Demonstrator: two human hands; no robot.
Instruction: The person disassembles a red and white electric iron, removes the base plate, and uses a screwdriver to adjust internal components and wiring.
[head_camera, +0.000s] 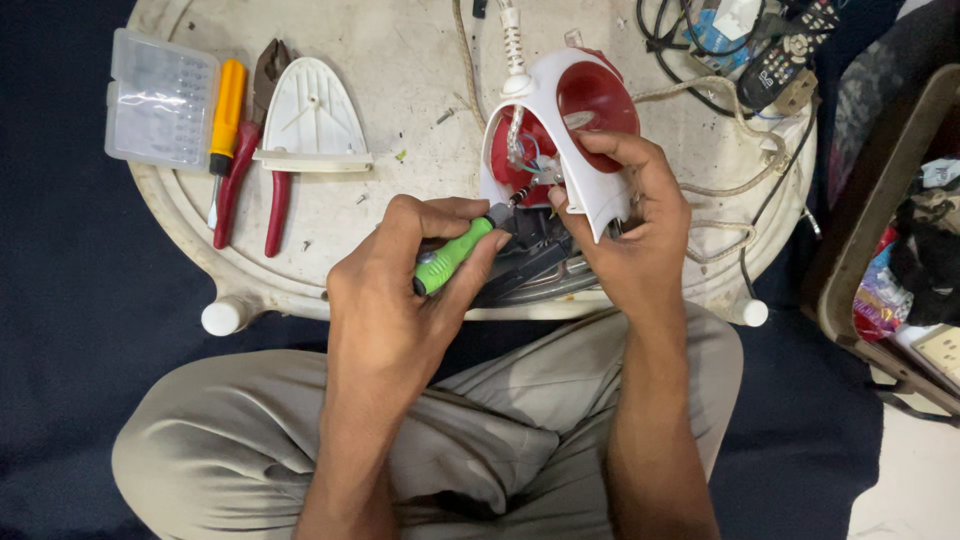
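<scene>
A red and white clothes iron (575, 100) lies opened on a round white table (400, 60). Its dark metal soleplate (540, 265) sits under it near the table's front edge. My right hand (625, 215) grips the iron's white shell from the right and holds it tilted up, so the wires inside show. My left hand (405, 275) is closed around a green-handled screwdriver (455, 255), whose tip points into the iron's wiring near my right fingertips. The iron's white cord (513, 40) runs off toward the table's far edge.
At the table's left lie a clear plastic bit box (160, 97), a yellow-handled screwdriver (227, 120), red-handled pliers (250, 165) and a white iron cover plate (312, 115). A remote control (785, 50) and tangled cables lie at the far right. A crate (880, 240) stands to the right.
</scene>
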